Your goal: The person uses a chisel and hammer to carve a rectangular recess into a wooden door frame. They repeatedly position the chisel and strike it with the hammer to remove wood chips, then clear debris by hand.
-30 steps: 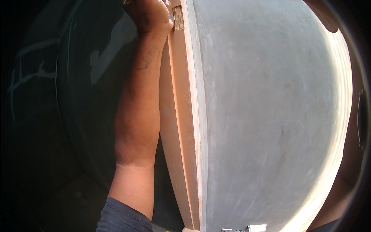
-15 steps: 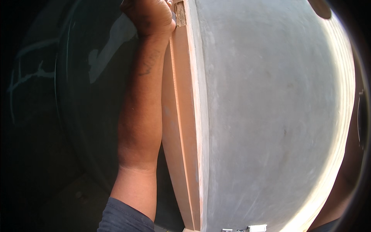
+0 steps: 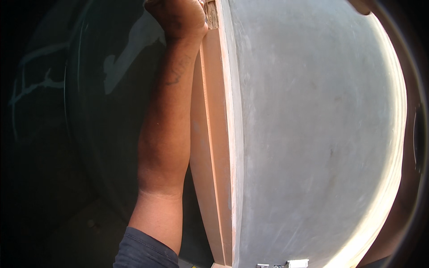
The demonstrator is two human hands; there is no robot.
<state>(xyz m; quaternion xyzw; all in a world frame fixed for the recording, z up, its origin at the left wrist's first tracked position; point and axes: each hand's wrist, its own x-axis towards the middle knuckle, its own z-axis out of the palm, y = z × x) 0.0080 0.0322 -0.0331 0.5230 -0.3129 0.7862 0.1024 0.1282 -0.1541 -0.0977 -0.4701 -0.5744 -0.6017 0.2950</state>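
My left hand (image 3: 183, 18) is raised at the top edge, its fingers curled closed beside a rough rectangular notch (image 3: 213, 16) cut into a pale wooden door frame (image 3: 216, 134). What the fingers hold, if anything, is hidden. The left forearm rises alongside the frame from a dark sleeve. At the top right corner only a small rounded part of my right hand (image 3: 361, 6) shows; the rest is cut off. It lies over the far side of the grey wall (image 3: 304, 125), and my right arm runs dimly along the right rim.
Left of the frame is a dark opening (image 3: 107, 147) with faint light shapes in it. Low on the grey wall sits a small white box-like fitting (image 3: 297, 263), with another small piece (image 3: 262, 265) beside it. A bright strip (image 3: 391, 165) borders the wall's right side.
My left hand and forearm have shifted slightly to the right, along with the frame in view. The visible part of my right hand has moved up and left, and less of it shows.
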